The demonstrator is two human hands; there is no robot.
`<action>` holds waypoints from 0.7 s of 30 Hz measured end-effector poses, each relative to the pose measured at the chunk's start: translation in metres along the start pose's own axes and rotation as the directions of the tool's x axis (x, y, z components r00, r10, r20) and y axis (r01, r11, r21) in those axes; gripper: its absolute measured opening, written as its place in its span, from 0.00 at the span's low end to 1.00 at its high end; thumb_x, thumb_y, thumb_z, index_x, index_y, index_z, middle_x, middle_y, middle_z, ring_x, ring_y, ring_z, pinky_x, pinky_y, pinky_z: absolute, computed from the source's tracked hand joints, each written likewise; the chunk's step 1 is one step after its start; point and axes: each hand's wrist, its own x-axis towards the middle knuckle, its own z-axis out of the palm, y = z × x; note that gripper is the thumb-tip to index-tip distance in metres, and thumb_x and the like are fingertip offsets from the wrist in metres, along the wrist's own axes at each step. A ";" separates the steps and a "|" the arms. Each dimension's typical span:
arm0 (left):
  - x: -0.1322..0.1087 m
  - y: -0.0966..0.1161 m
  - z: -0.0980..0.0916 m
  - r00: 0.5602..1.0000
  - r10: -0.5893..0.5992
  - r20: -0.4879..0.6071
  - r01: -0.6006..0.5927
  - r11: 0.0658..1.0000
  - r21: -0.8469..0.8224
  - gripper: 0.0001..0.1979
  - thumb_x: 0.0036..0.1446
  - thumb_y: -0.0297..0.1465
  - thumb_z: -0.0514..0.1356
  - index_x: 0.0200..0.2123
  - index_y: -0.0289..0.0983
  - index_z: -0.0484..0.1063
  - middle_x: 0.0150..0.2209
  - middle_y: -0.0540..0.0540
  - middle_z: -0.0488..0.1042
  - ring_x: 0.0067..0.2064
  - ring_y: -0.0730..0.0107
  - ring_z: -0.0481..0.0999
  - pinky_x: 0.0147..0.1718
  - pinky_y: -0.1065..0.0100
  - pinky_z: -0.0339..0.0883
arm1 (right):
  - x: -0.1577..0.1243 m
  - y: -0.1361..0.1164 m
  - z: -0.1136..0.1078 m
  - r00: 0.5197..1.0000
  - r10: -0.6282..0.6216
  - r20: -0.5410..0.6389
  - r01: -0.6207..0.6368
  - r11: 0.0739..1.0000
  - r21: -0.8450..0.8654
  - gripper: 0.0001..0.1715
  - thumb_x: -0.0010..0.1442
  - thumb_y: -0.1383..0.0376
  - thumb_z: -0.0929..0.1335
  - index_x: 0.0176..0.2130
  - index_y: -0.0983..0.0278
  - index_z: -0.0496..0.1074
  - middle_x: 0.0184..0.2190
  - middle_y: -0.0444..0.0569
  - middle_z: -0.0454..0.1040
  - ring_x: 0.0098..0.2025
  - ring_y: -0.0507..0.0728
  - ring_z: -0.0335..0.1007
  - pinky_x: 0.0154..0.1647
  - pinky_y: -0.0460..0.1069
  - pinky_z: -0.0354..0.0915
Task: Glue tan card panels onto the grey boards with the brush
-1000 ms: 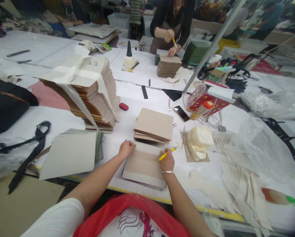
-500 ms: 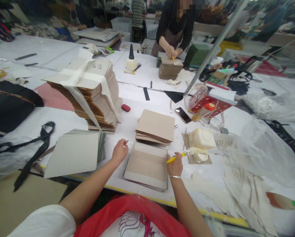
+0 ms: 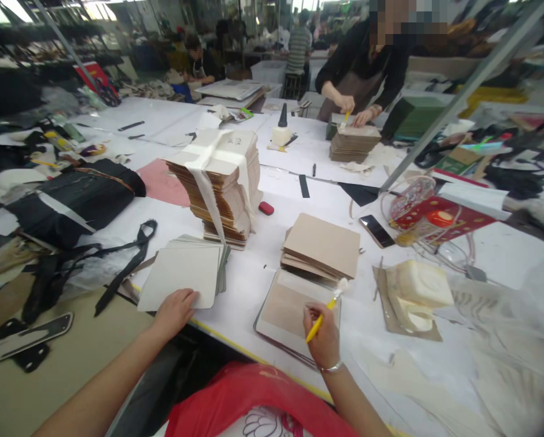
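Note:
My left hand (image 3: pixel 176 312) rests at the front edge of a fanned stack of pale grey boards (image 3: pixel 181 273) with rounded corners, its fingers lying on the top board. In my right hand (image 3: pixel 324 337) is a yellow-handled brush (image 3: pixel 320 321), its whitish bristles pointing away from me. That hand is over a beige board with paler border strips (image 3: pixel 281 309), which lies on a low stack in front of me. Just behind it sits a pile of plain beige boards (image 3: pixel 322 243). To the right, a cut-open white plastic container (image 3: pixel 420 282) stands on a piece of cardboard.
A tall board stack tied with white cloth strips (image 3: pixel 226 164) stands behind the grey boards. A phone (image 3: pixel 376 231), a red bag (image 3: pixel 454 218) and a metal pole (image 3: pixel 436 127) are at the right. Across the table a person brushes another stack (image 3: pixel 354 145).
My left hand has moved left from beside the bordered board onto the grey stack. My right hand with the brush has moved in over the bordered board. The view has swung left.

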 end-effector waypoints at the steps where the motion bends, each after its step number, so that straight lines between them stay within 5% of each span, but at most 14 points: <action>1: 0.000 0.003 -0.002 0.997 0.053 -0.047 -0.055 0.998 -0.033 0.13 0.51 0.26 0.54 0.42 0.38 0.68 0.40 0.43 0.71 0.42 0.63 0.69 0.42 0.63 0.64 | 0.000 -0.012 0.006 0.999 -0.018 0.050 0.016 0.999 0.032 0.12 0.57 0.62 0.62 0.42 0.64 0.62 0.32 0.49 0.70 0.32 0.52 0.69 0.36 0.49 0.66; 5: 0.004 0.039 -0.014 0.911 0.245 -0.331 -0.297 0.948 -0.117 0.13 0.55 0.26 0.52 0.43 0.39 0.68 0.36 0.44 0.72 0.39 0.66 0.70 0.42 0.63 0.65 | -0.001 -0.056 0.026 0.959 0.000 0.282 -0.041 0.990 0.138 0.12 0.57 0.62 0.62 0.42 0.63 0.61 0.28 0.46 0.72 0.32 0.52 0.71 0.34 0.47 0.66; 9: 0.010 0.102 -0.012 0.787 0.466 -0.403 -0.559 0.815 -0.150 0.19 0.54 0.25 0.53 0.50 0.43 0.64 0.39 0.45 0.73 0.41 0.65 0.70 0.43 0.61 0.64 | -0.001 -0.067 0.032 0.923 0.130 0.362 -0.183 0.976 0.118 0.14 0.53 0.60 0.64 0.40 0.62 0.59 0.25 0.43 0.69 0.27 0.52 0.69 0.28 0.46 0.63; 11: 0.016 0.134 -0.005 0.754 0.547 -0.362 -0.634 0.751 -0.185 0.19 0.55 0.24 0.51 0.51 0.43 0.64 0.41 0.45 0.72 0.42 0.64 0.69 0.44 0.60 0.63 | -0.002 -0.056 0.024 0.933 0.211 0.290 -0.239 0.969 0.065 0.12 0.53 0.61 0.64 0.37 0.61 0.58 0.25 0.42 0.67 0.25 0.52 0.66 0.26 0.46 0.61; 14: 0.029 0.168 0.011 0.774 0.577 -0.261 -0.630 0.745 -0.221 0.18 0.56 0.25 0.50 0.50 0.41 0.64 0.44 0.44 0.71 0.45 0.64 0.67 0.45 0.60 0.61 | -0.011 -0.022 -0.003 0.949 0.270 0.162 -0.272 0.962 -0.013 0.08 0.54 0.61 0.61 0.35 0.61 0.57 0.25 0.42 0.65 0.25 0.52 0.64 0.27 0.46 0.60; 18: 0.048 0.187 0.032 0.821 0.565 -0.081 -0.567 0.789 -0.238 0.19 0.54 0.34 0.55 0.50 0.40 0.64 0.49 0.42 0.66 0.49 0.59 0.63 0.48 0.57 0.57 | -0.027 0.028 -0.041 0.941 0.329 0.083 -0.315 0.938 -0.147 0.08 0.55 0.61 0.60 0.36 0.62 0.57 0.25 0.42 0.64 0.23 0.51 0.62 0.26 0.46 0.59; 21: 0.057 0.191 0.039 0.807 0.587 0.059 -0.561 0.795 -0.233 0.24 0.49 0.38 0.60 0.50 0.40 0.62 0.51 0.42 0.65 0.50 0.57 0.62 0.49 0.57 0.55 | -0.039 0.052 -0.052 0.930 0.344 0.129 -0.312 0.926 -0.214 0.08 0.56 0.62 0.59 0.37 0.62 0.57 0.24 0.42 0.64 0.23 0.52 0.63 0.26 0.46 0.59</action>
